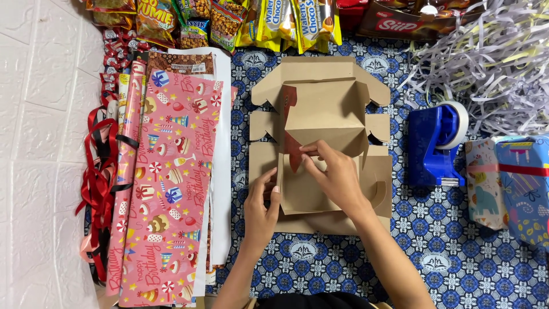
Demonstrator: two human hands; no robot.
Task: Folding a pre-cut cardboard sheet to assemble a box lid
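The right hand (337,180) had its grip pinched together on the edge of a folded flap near the middle of the cardboard box (320,103), thumb and fingertips closed on the brown card just beside a red-printed panel. The left hand (260,209) lay against the box's left wall, fingers curled over the rim and thumb outside, clamped on it to steady it. The box itself sat half-formed and flat-flapped in the middle of the patterned blue cloth (457,269), its rear flaps spread open.

Judging from the creases, the fold would go best with the left hand holding the wall upright while the right pressed the flap along its scored line, not across it. Whether a tab was already seated under the fingers could not be made out.

To the left lay pink birthday wrapping paper (171,189) and red ribbon (97,171); to the right a blue tape dispenser (434,143), wrapped gifts (514,183) and shredded paper (492,63). Snack packets (240,23) lined the far edge.
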